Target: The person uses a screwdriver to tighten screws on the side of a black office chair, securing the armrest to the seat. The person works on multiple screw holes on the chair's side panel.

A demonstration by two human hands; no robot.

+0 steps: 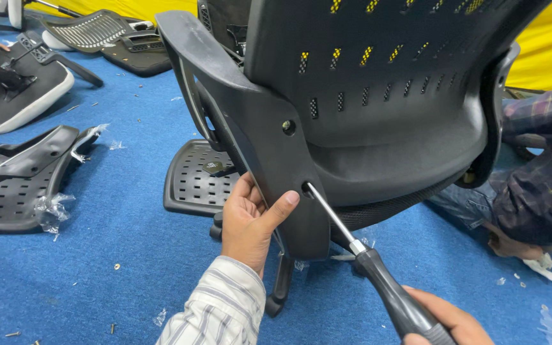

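Observation:
A black office chair (378,108) stands in front of me, its back and left armrest bracket (269,140) facing me. My left hand (250,220) grips the lower edge of that bracket, thumb pressed beside a screw hole (306,188). My right hand (445,319) holds the black handle of a screwdriver (378,281); its metal shaft runs up and left with the tip set in the hole. A second screw (287,126) sits higher on the bracket.
Blue carpet (116,243) is strewn with small screws and plastic scraps. Black perforated chair parts (14,179) lie at left, a seat pan (196,179) under the chair, more parts at top left. Another person in a plaid shirt (544,185) crouches at right.

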